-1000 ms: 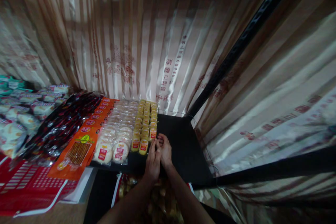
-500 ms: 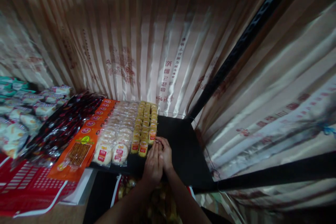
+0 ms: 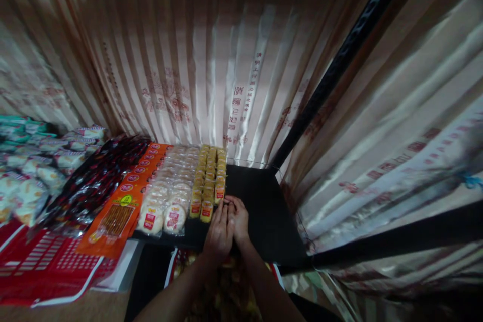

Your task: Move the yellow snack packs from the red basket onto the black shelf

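— Where are the hands?
— Left hand (image 3: 218, 234) and right hand (image 3: 238, 219) press together on the black bench (image 3: 264, 211), fingertips touching the yellow-wrapped snack packets (image 3: 209, 183) at 11 o'clock.
— Holding anything?
— Cannot tell; fingers curl together.

Shiny satin-looking striped curtain (image 3: 211, 60) hangs behind, super glossy cloth. The yellow snack packs (image 3: 209, 181) and round cake packs (image 3: 166, 201) sit in clear glossy plastic wrap. The counter (image 3: 264, 211) is matt black, smooth. The orange packets (image 3: 121, 206) look like glossy plastic too.
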The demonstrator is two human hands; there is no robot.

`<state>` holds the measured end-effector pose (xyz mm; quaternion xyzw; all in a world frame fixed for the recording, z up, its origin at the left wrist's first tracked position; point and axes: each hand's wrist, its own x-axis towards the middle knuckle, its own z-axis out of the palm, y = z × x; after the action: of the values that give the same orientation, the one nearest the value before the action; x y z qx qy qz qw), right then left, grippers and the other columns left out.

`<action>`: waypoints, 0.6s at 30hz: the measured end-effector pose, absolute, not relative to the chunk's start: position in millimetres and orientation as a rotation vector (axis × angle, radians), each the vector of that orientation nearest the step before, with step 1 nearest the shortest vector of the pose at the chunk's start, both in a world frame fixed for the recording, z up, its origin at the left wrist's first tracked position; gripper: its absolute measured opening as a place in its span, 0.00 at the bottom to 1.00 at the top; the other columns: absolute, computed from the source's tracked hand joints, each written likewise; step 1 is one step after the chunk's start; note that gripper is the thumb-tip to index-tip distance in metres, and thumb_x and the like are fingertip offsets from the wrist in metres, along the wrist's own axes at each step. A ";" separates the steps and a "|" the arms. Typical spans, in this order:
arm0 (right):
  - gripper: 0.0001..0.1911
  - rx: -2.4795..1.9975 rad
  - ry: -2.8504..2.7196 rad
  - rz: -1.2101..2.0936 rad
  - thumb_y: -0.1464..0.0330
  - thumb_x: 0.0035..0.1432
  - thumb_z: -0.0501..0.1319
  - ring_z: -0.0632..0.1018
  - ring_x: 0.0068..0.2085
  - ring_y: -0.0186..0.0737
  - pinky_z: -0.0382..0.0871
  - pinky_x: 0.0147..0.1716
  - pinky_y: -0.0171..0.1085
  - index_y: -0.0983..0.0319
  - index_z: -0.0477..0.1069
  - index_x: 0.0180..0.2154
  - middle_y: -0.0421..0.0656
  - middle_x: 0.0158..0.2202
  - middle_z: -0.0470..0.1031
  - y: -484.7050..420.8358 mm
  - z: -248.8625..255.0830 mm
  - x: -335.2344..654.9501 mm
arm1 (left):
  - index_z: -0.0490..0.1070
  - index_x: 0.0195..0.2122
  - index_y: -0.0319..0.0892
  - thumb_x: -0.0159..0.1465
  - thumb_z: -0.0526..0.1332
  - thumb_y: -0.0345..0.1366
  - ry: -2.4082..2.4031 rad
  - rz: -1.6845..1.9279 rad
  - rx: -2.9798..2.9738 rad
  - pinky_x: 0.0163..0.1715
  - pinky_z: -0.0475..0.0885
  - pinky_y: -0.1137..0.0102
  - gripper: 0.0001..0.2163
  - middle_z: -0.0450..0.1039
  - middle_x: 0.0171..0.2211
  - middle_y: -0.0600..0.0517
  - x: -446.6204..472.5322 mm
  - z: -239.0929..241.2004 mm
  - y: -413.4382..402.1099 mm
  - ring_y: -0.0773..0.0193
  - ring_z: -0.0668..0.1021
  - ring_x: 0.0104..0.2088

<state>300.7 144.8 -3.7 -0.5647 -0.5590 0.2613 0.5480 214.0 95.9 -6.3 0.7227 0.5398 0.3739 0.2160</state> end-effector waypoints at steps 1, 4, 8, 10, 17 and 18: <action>0.13 -1.336 -1.328 0.634 0.68 0.53 0.51 0.76 0.37 0.40 0.72 0.40 0.41 0.62 0.74 0.33 0.47 0.34 0.75 144.8 -3.7 301.2 | 0.56 0.60 0.32 0.66 0.43 0.37 1.493 1.027 1.996 0.60 0.56 0.56 0.23 0.52 0.62 0.40 214.0 -6.5 96.3 0.55 0.55 0.63; 0.13 -1.337 -1.326 0.683 0.67 0.52 0.52 0.77 0.36 0.41 0.72 0.41 0.42 0.62 0.74 0.32 0.46 0.34 0.76 146.5 -4.1 303.3 | 0.55 0.60 0.30 0.67 0.41 0.38 1.488 1.003 1.961 0.61 0.55 0.57 0.24 0.50 0.63 0.39 213.9 -7.3 97.0 0.55 0.55 0.63; 0.14 -1.366 -1.187 0.811 0.65 0.52 0.52 0.79 0.36 0.42 0.74 0.40 0.43 0.62 0.73 0.35 0.47 0.35 0.78 153.2 -7.7 304.6 | 0.53 0.60 0.27 0.67 0.40 0.39 1.466 1.028 1.910 0.61 0.55 0.59 0.25 0.50 0.63 0.37 214.0 -7.0 97.0 0.56 0.55 0.63; 0.14 -1.384 -1.118 0.876 0.64 0.51 0.52 0.80 0.36 0.43 0.75 0.39 0.44 0.62 0.73 0.36 0.47 0.34 0.79 157.3 -10.2 303.4 | 0.52 0.61 0.25 0.67 0.39 0.39 1.448 1.034 1.911 0.62 0.54 0.58 0.26 0.50 0.63 0.36 214.2 -6.0 96.3 0.56 0.55 0.63; 0.14 -1.417 -1.149 0.863 0.63 0.47 0.55 0.79 0.37 0.43 0.73 0.41 0.43 0.59 0.76 0.32 0.44 0.35 0.79 165.7 -15.9 298.7 | 0.47 0.63 0.28 0.67 0.41 0.39 1.410 1.068 1.911 0.61 0.56 0.61 0.26 0.49 0.63 0.38 214.7 -7.8 92.2 0.57 0.56 0.63; 0.13 -1.439 -1.164 0.840 0.63 0.46 0.56 0.79 0.37 0.43 0.73 0.42 0.43 0.59 0.76 0.31 0.44 0.35 0.79 165.8 -16.0 298.9 | 0.46 0.63 0.28 0.67 0.42 0.39 1.401 1.067 1.927 0.61 0.56 0.61 0.26 0.48 0.64 0.38 214.8 -9.2 92.3 0.57 0.55 0.64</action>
<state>298.9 165.8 -16.0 -0.6019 -0.4869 0.3515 0.5264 214.8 92.3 -9.2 0.7123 0.5178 0.3945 0.2623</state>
